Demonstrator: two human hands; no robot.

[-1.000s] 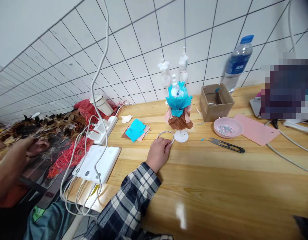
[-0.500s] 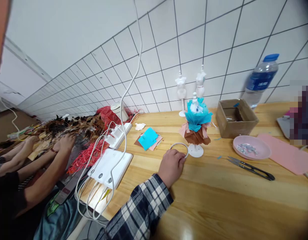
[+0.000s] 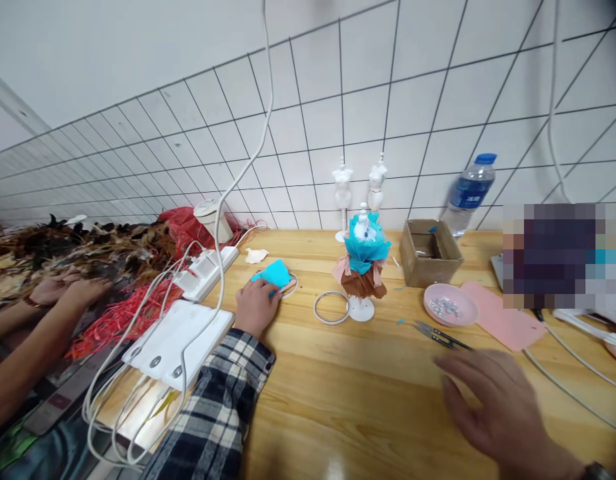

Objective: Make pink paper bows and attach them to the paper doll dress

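Note:
My left hand (image 3: 257,308) is closed on a thin pale ring (image 3: 297,285), part of which is hidden by the fingers and paper. Those fingers rest against a small stack of tissue paper with a blue sheet (image 3: 274,272) on top. A second ring (image 3: 316,308) lies flat on the table beside the base of a miniature white dress form, which wears blue, pink and brown crinkled paper (image 3: 364,252). At the lower right, slightly blurred, my right hand (image 3: 501,407) hovers over the table with nothing in it, thumb and fingers apart. Black-handled thread snips (image 3: 441,335) lie just beyond it.
Two bare dress forms (image 3: 343,190) stand by the tiled wall. A cardboard box (image 3: 431,263), a water bottle (image 3: 469,193), a pink dish (image 3: 451,320) of small shiny beads and a pink mat (image 3: 513,328) sit rightward. Cables cross a white box (image 3: 183,340); another person's hands (image 3: 71,290) work at left.
My left hand has moved left from beside the dressed form to the paper stack, leaving one ring on the table. My right hand has come into view. The camera has turned right.

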